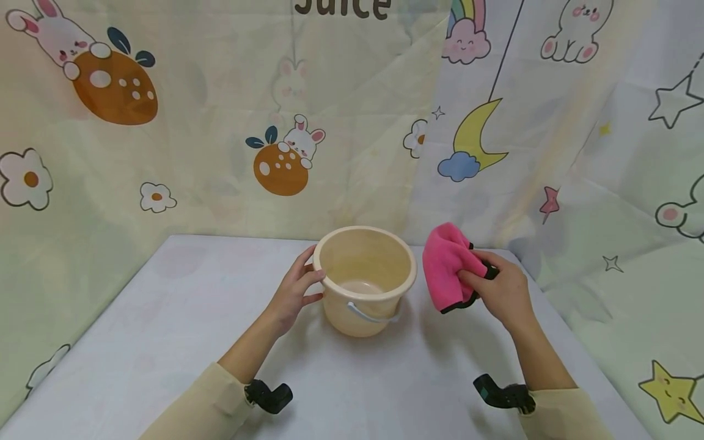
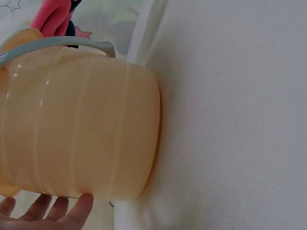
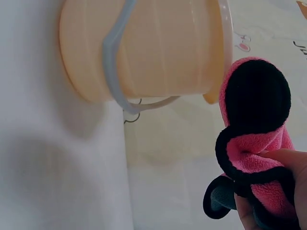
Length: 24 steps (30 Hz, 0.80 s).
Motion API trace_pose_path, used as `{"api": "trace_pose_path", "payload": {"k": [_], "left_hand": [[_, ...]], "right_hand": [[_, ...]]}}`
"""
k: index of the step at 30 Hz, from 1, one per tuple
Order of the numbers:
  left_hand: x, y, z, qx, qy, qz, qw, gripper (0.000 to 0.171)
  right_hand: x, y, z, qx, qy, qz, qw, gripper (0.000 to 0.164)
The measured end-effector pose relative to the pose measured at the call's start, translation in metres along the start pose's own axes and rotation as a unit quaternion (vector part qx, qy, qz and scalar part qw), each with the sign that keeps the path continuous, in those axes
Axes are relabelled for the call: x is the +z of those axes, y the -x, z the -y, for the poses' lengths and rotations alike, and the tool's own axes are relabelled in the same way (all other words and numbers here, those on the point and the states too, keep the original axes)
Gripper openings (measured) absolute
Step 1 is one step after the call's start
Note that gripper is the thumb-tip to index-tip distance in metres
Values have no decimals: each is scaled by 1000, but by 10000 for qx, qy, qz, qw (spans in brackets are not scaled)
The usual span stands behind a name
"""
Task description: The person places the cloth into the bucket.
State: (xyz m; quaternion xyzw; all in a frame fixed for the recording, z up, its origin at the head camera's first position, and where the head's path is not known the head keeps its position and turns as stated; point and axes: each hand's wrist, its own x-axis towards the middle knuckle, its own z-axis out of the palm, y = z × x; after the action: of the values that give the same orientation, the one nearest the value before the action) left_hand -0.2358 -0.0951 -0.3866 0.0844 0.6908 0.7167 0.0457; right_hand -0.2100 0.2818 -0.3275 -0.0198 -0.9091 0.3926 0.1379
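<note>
A cream plastic bucket (image 1: 360, 315) with a pale grey handle (image 3: 111, 62) stands upright, its mouth facing up. My left hand (image 1: 294, 290) rests against the bucket's left side near the rim, fingers fairly straight; the left wrist view shows several fingertips (image 2: 81, 208) on its wall. To the right of the bucket, my right hand (image 1: 503, 290) pinches a bunched pink cloth (image 1: 448, 266) with black edging between thumb and fingers. That cloth hangs above the table, apart from the bucket in the head view. Part of it is hidden inside the right hand.
The bucket stands on a white-covered table (image 1: 220, 305). Behind and beside the table hangs a printed cloth backdrop (image 1: 220, 140) with cartoon rabbits, flowers and stars. Each wrist carries a black camera mount (image 1: 269, 397).
</note>
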Motion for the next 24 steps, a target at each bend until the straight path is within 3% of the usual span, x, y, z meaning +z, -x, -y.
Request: {"api": "trace_pose_path", "payload": {"k": [24], "left_hand": [[0, -1, 2, 34, -22, -10, 10000, 69]], "right_hand": [[-1, 0, 34, -300, -369, 291, 9984, 64]]}}
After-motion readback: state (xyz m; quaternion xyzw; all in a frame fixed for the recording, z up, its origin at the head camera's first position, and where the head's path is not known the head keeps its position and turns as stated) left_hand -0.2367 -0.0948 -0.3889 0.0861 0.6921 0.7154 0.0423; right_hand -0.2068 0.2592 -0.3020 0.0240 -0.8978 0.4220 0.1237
